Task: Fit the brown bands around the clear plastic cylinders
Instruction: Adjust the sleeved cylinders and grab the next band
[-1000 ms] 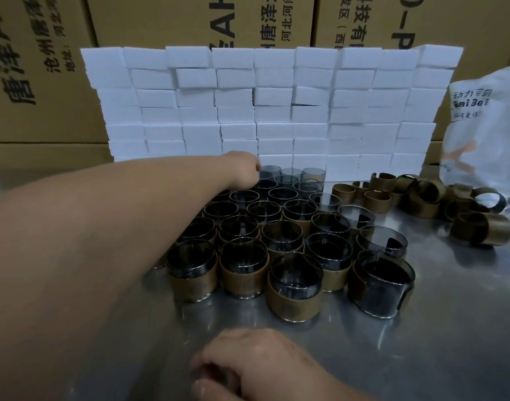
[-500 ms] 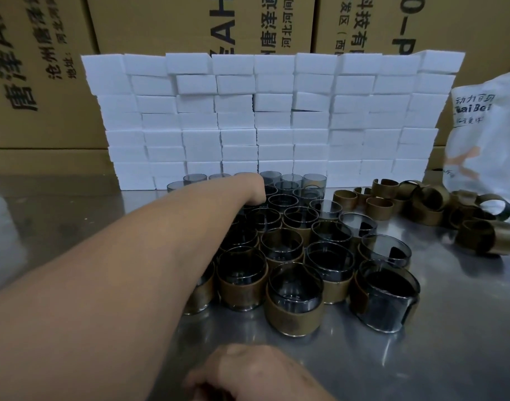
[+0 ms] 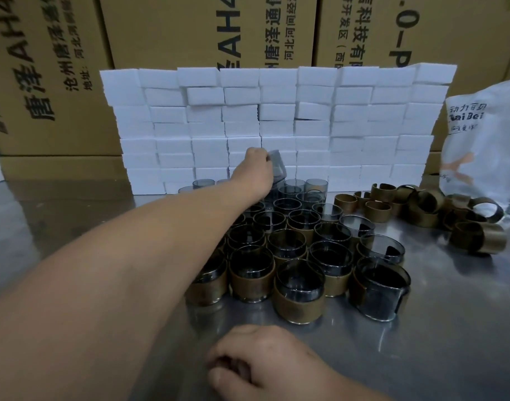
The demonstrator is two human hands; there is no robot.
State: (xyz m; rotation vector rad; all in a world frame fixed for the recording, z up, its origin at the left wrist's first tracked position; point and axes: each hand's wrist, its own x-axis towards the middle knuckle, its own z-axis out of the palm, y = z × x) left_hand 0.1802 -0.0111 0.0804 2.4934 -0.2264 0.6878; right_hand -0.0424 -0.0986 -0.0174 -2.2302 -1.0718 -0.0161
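Left hand (image 3: 255,169) pinches a bare cylinder (image 3: 277,168) mid-frame; looks light, stiff, slick, so grip the rim.

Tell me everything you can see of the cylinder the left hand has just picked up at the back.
The lifted cylinder is a short, smoky-clear plastic tube with no brown band on it. It is tilted, held in the air in front of the white foam blocks, above the back rows of cylinders standing on the metal table. The left hand grips its near side with the fingers; nothing else touches it. Its far end is blurred.
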